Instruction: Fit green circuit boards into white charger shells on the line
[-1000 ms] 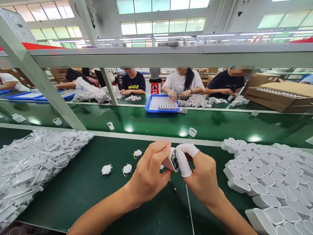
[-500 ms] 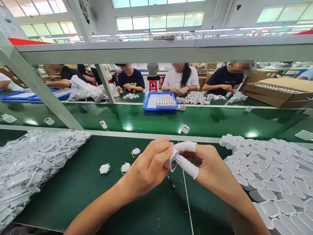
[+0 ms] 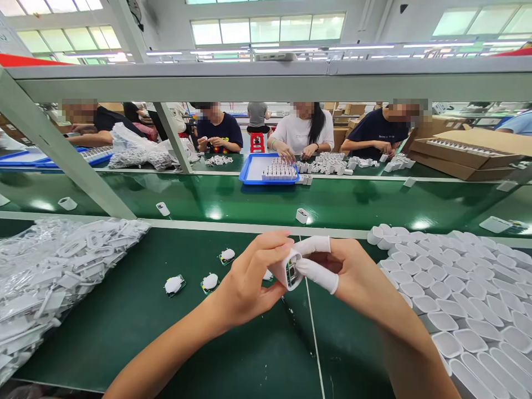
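Between my hands is a small white plastic housing (image 3: 293,281), its open end showing a green circuit board inside. My left hand (image 3: 249,280) grips the housing from the left, fingers over its top and thumb below. My right hand (image 3: 338,266) wears white finger cots on thumb and forefinger; both tips press at the housing's open end, on its rim and the board. Several loose circuit boards with round white tops lie left of my left hand, such as one board (image 3: 174,285) and another board (image 3: 210,282). One more is partly hidden behind my left fingers.
A plastic bag of white parts (image 3: 70,277) covers the left of the green table (image 3: 137,332). Rows of empty white housings (image 3: 449,291) stand at right. Beyond runs a green conveyor (image 3: 249,202) with scattered pieces; co-workers sit behind it near a blue tray (image 3: 249,176).
The housing has turned so that more of its open end and the board shows. Pieces on the conveyor have shifted left. The co-worker in white now reaches into the blue tray.
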A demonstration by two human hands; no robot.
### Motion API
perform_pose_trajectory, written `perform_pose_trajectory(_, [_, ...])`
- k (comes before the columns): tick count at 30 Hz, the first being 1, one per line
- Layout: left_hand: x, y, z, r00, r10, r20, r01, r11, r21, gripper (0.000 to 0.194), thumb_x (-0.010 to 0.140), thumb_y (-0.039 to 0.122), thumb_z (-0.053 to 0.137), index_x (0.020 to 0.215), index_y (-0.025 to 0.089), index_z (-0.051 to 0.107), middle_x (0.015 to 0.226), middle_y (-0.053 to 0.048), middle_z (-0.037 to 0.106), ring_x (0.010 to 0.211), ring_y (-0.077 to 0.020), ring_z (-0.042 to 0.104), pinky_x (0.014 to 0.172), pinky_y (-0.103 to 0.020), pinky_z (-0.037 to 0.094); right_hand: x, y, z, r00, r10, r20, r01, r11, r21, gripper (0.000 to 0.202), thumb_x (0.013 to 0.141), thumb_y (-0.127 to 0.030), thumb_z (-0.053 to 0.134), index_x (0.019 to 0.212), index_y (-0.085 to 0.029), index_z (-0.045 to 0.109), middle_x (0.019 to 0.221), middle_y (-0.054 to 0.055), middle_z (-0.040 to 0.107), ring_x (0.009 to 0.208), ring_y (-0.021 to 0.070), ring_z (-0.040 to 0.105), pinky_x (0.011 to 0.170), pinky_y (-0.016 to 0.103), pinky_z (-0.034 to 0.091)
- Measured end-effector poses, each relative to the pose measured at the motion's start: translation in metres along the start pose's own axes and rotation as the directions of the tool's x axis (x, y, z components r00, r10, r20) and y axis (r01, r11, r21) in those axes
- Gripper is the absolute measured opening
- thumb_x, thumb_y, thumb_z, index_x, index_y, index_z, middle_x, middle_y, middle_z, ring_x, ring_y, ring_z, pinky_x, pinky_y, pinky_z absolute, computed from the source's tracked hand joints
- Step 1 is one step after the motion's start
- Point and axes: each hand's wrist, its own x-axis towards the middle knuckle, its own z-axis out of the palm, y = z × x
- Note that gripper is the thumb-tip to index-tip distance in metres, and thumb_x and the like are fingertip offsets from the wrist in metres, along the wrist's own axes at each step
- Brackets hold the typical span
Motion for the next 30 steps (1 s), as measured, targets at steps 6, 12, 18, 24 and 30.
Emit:
perform_pose_trajectory(6, [-0.006,-0.001,0.007,0.999,-0.017,0.047,0.011,0.993,0.115,0.046,0.084,0.003,0.061,0.126,0.014,0.048,0.111,-0.015,0.067,0.117,-0.0278,0.066,0.092,-0.042,0.061,-0.001,0.003,0.007,0.997,-0.030,-0.076,0.008,0.961,-0.276,0.024,0.086,-0.008,0.056,0.089,-0.022,0.075,0.076,-0.002,0.073,0.066,0.0139,0.066,0.062,0.023,0.050])
perform_pose_trajectory(12, [-0.005,-0.001,0.009,0.994,-0.108,-0.010,0.109,0.990,0.095,0.050,0.084,0.007,0.065,0.128,0.019,0.047,0.113,-0.014,0.065,0.115,-0.0276,0.067,0.088,-0.041,0.063,0.008,0.005,-0.004,0.995,-0.097,0.004,0.094,0.960,-0.264,0.028,0.093,-0.015,0.049,0.087,-0.022,0.076,0.084,0.000,0.075,0.073,0.0160,0.065,0.069,0.027,0.051])
perform_pose_trajectory(18, [-0.004,-0.001,0.009,0.990,-0.123,-0.075,0.125,0.992,0.027,0.053,0.084,0.009,0.066,0.131,0.020,0.045,0.117,-0.015,0.063,0.119,-0.0292,0.065,0.086,-0.040,0.063,0.001,-0.003,0.006,0.992,-0.114,0.046,0.121,0.966,-0.228,0.026,0.088,-0.027,0.065,0.114,-0.025,0.071,0.102,0.001,0.075,0.088,0.0196,0.069,0.082,0.032,0.055])
perform_pose_trajectory(24, [-0.007,-0.020,-0.001,0.924,-0.270,0.271,0.155,0.912,0.380,0.045,0.088,0.014,0.058,0.131,0.018,0.046,0.137,-0.019,0.056,0.136,-0.0340,0.050,0.104,-0.052,0.051,0.040,0.036,-0.001,0.938,0.230,-0.258,-0.340,0.751,-0.566,0.024,0.093,-0.031,0.056,0.106,-0.017,0.070,0.096,0.004,0.074,0.087,0.0195,0.070,0.079,0.030,0.055])
perform_pose_trajectory(30, [-0.025,-0.043,-0.051,0.685,-0.549,0.480,0.212,0.780,0.589,0.024,0.087,0.025,0.057,0.108,0.016,0.063,0.085,-0.009,0.074,0.076,-0.0291,0.073,0.061,-0.033,0.054,0.106,0.086,-0.035,0.786,0.408,-0.464,-0.611,0.398,-0.685,0.032,0.095,-0.038,0.062,0.118,-0.016,0.062,0.118,0.009,0.064,0.101,0.0207,0.065,0.087,0.041,0.056])
